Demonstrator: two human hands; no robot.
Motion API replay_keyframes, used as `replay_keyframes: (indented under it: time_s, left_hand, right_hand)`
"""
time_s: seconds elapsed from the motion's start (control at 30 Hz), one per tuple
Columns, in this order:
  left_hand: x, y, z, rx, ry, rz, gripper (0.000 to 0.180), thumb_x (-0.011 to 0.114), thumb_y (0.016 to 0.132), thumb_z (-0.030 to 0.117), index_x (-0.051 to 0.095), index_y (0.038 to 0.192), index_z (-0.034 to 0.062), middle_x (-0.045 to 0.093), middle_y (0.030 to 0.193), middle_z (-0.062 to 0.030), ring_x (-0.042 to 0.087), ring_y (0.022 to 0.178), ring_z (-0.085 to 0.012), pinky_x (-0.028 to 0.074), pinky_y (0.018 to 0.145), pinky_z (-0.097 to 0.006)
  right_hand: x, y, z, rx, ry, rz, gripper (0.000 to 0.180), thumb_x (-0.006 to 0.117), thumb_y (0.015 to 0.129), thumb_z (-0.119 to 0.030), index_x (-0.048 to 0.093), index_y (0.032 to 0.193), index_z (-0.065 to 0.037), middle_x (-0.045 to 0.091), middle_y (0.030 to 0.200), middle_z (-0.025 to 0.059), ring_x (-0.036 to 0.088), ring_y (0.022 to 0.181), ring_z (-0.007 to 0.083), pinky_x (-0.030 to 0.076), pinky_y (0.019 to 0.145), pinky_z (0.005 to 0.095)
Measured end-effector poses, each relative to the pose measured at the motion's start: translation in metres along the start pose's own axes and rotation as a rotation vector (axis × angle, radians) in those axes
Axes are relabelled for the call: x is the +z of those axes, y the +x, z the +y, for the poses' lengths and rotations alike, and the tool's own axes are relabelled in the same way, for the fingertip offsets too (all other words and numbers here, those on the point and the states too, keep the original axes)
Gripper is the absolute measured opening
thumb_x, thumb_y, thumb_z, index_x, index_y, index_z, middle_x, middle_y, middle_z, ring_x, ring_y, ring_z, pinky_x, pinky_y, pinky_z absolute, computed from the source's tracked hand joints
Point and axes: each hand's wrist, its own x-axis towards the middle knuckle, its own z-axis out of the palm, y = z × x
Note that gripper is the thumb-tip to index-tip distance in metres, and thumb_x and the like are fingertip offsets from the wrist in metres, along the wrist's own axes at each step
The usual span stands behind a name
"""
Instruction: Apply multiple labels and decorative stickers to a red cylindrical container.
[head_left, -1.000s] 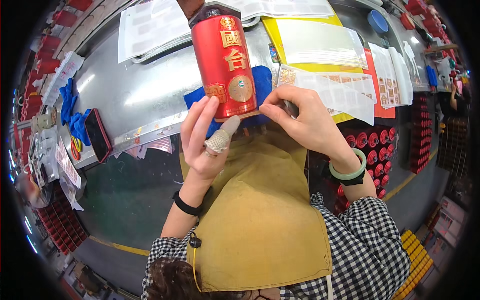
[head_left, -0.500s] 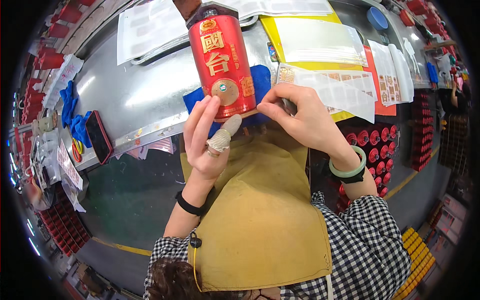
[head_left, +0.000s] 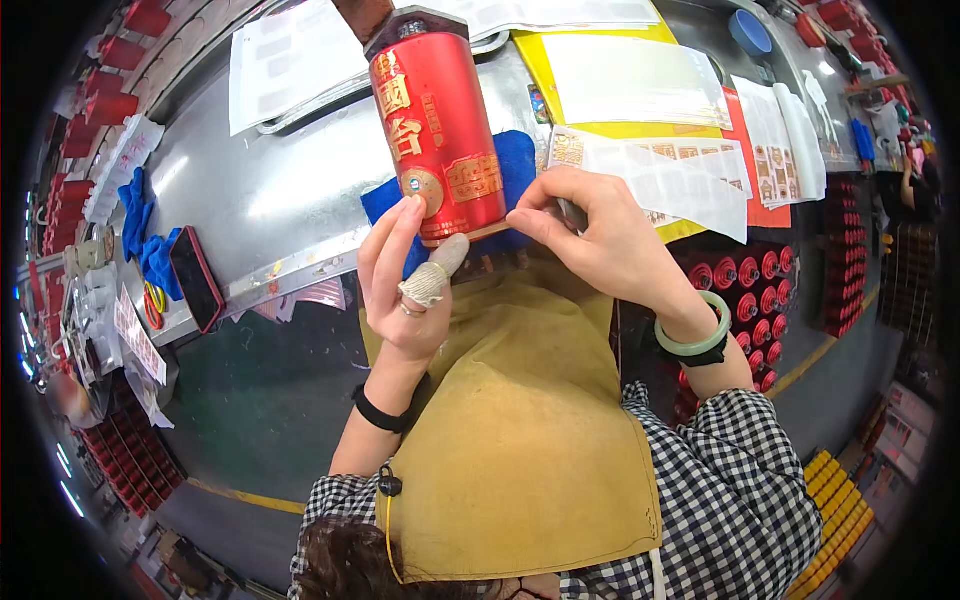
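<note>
A red bottle [head_left: 440,130] with raised gold characters and a round gold emblem lies on a blue cloth [head_left: 518,165], its base toward me. Its neck end is at a dark angular holder [head_left: 420,20]. My left hand [head_left: 405,300] grips the bottle's lower left side, fingers along the side and the thumb, in a pale cloth finger cover [head_left: 436,275], at the base. At the base's right edge, my right hand [head_left: 610,235] has thumb and index fingertip pinched together. Something dark shows inside its curled fingers; I cannot make out what it is.
White sheets [head_left: 640,85] and a yellow sheet [head_left: 540,60] lie right, with gold-printed label sheets [head_left: 680,180]. A blue bowl [head_left: 751,34] stands behind. A phone [head_left: 197,280] and blue gloves [head_left: 160,262] lie left. Red bottles [head_left: 750,272] stand below the table edge.
The bottle has turned about its length, bringing the round emblem to the left and the gold square pattern toward the middle. My left hand has shifted slightly left and down.
</note>
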Motion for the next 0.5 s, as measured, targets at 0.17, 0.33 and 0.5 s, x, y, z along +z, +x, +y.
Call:
replay_keyframes:
  time_s: [0.17,0.33,0.5]
  left_hand:
    - [-0.003,0.006,0.003,-0.052,-0.023,-0.084,0.039,0.085,0.076,-0.007,0.077,0.113,0.0015,0.072,0.125,-0.0155,0.068,0.117,-0.0345,0.057,0.099,-0.042]
    - [0.001,-0.010,-0.002,-0.359,-0.204,0.060,0.040,0.083,0.078,-0.009,0.074,0.116,-0.0008,0.074,0.122,-0.0152,0.070,0.113,-0.0350,0.059,0.096,-0.042]
    - [-0.003,-0.004,0.000,-0.045,0.044,-0.035,0.033,0.084,0.080,-0.007,0.076,0.111,0.0006,0.068,0.134,-0.0168,0.066,0.120,-0.0356,0.058,0.100,-0.042]
  right_hand:
    - [0.001,0.001,-0.003,-0.011,0.016,0.008,0.023,0.075,0.095,-0.019,0.072,0.091,0.004,0.066,0.075,0.0129,0.060,0.065,0.0205,0.050,0.064,0.0349]
    - [0.004,0.003,-0.002,-0.056,0.029,0.005,0.023,0.075,0.094,-0.019,0.071,0.090,0.003,0.066,0.074,0.0134,0.060,0.065,0.0214,0.050,0.064,0.0354]
    - [0.004,0.002,0.001,-0.036,0.019,0.010,0.023,0.075,0.094,-0.019,0.072,0.090,0.003,0.066,0.075,0.0142,0.061,0.066,0.0230,0.050,0.065,0.0361]
